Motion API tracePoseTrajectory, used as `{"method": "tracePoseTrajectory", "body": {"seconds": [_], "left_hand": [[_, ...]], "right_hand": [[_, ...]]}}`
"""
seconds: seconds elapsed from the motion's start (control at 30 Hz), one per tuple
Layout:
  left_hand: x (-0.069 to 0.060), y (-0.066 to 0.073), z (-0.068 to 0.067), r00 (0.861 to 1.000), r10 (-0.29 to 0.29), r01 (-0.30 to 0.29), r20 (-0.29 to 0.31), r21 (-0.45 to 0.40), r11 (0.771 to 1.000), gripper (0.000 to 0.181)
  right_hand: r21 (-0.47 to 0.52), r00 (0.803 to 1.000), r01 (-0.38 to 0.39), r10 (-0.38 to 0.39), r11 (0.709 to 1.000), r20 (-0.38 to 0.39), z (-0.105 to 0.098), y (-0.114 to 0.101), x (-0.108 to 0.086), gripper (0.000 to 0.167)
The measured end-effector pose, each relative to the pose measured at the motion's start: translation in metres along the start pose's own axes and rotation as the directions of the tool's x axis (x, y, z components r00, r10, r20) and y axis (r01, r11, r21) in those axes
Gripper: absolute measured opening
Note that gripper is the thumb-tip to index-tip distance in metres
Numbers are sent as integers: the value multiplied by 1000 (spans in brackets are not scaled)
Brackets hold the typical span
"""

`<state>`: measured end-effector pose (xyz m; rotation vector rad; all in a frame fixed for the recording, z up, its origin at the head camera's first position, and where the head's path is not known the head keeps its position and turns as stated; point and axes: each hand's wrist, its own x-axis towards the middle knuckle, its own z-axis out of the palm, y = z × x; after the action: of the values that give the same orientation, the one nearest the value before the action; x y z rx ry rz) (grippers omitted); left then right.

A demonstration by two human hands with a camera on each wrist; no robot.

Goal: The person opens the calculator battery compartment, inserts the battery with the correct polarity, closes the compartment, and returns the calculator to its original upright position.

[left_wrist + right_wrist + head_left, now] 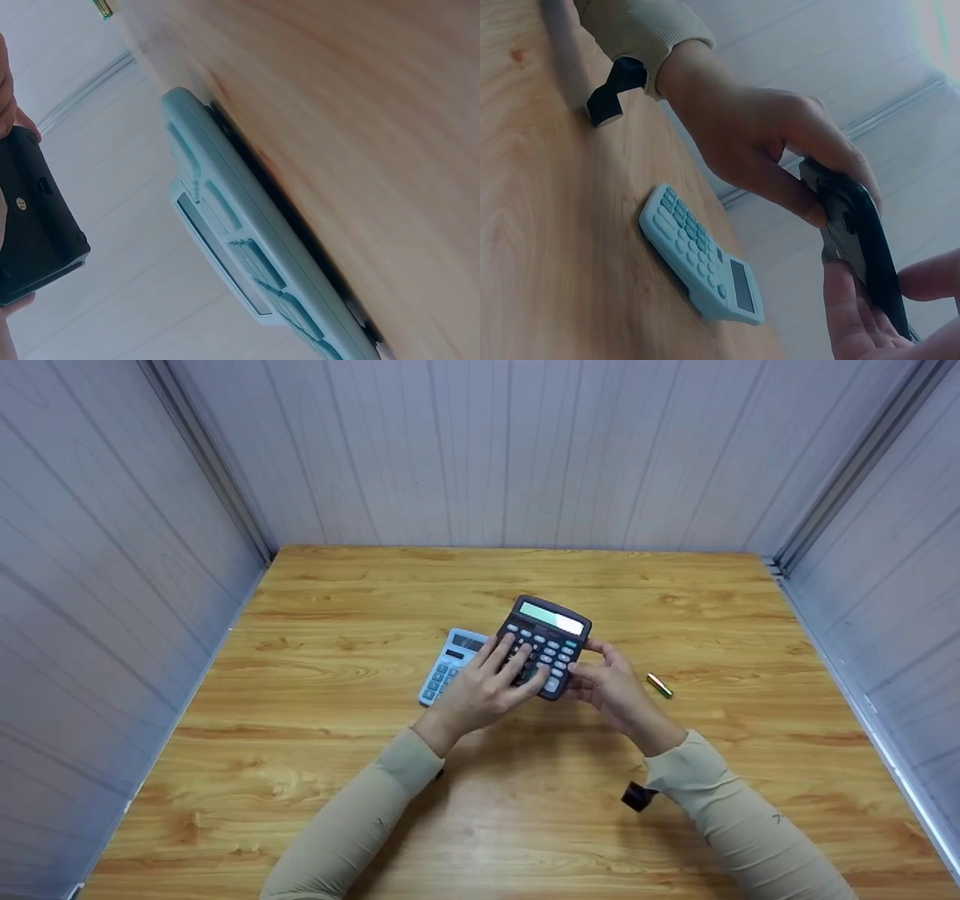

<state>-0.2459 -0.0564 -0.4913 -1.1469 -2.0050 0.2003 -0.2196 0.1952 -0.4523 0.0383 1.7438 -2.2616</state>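
The black calculator (556,636) is being held above the table (337,660), to the right of the blue calculator (441,681). It is being gripped by the half-closed left hand (486,684), fingers spread over keys, thumb behind; its right edge is being pinched by the half-closed right hand (613,684).

Soft shadows, glare on calculator display (552,618), wrist views apparently hazy
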Motion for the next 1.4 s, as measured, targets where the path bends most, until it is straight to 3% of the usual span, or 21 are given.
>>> {"method": "tracePoseTrajectory", "body": {"seconds": [0.2,0.33,0.47,0.57,0.63,0.7,0.8,0.93,1.03,1.13,1.17,1.23,1.3,1.4], "left_hand": [[2,2,-1,1000,-12,12,1,-19,1000,42],[5,1,-3,997,-80,81,16,-123,989,45],[8,-1,-5,983,-178,184,48,-260,948,55],[10,-3,-6,963,-246,269,108,-363,892,72],[12,-4,-9,940,-293,340,172,-440,831,85],[14,-6,-11,906,-341,423,251,-512,748,95],[17,-8,-14,835,-398,551,380,-590,591,101],[23,-11,-15,725,-431,685,537,-623,376,102],[29,-13,-14,655,-416,744,631,-633,212,101],[34,-16,-12,599,-384,776,702,-627,65,101],[36,-16,-11,582,-375,786,721,-618,31,100],[39,-18,-9,557,-362,800,748,-600,-10,98],[43,-19,-8,536,-362,813,763,-581,-20,92],[48,-20,-5,519,-368,821,771,-569,-33,83]], "right_hand": [[4,999,-5,5,1000,-47,0,-2,0,59],[-32,998,4,-6,999,-67,-2,-4,0,62],[-48,997,20,-24,999,-73,-7,-5,1,63],[-56,995,26,-31,998,-99,-11,-7,2,63],[-59,992,27,-34,998,-120,-13,-9,4,63],[-69,990,28,-37,997,-133,-16,-11,5,64],[-90,988,37,-50,995,-146,-20,-13,8,66],[-109,987,54,-70,993,-147,-23,-17,11,69],[-129,986,60,-79,990,-148,-25,-20,13,71],[-160,985,58,-82,985,-149,-28,-23,14,72],[-172,985,55,-82,984,-149,-28,-25,15,72],[-198,985,49,-80,979,-151,-30,-27,17,71],[-220,985,45,-80,974,-154,-31,-28,20,70],[-251,984,44,-86,967,-159,-33,-31,23,67]]}}
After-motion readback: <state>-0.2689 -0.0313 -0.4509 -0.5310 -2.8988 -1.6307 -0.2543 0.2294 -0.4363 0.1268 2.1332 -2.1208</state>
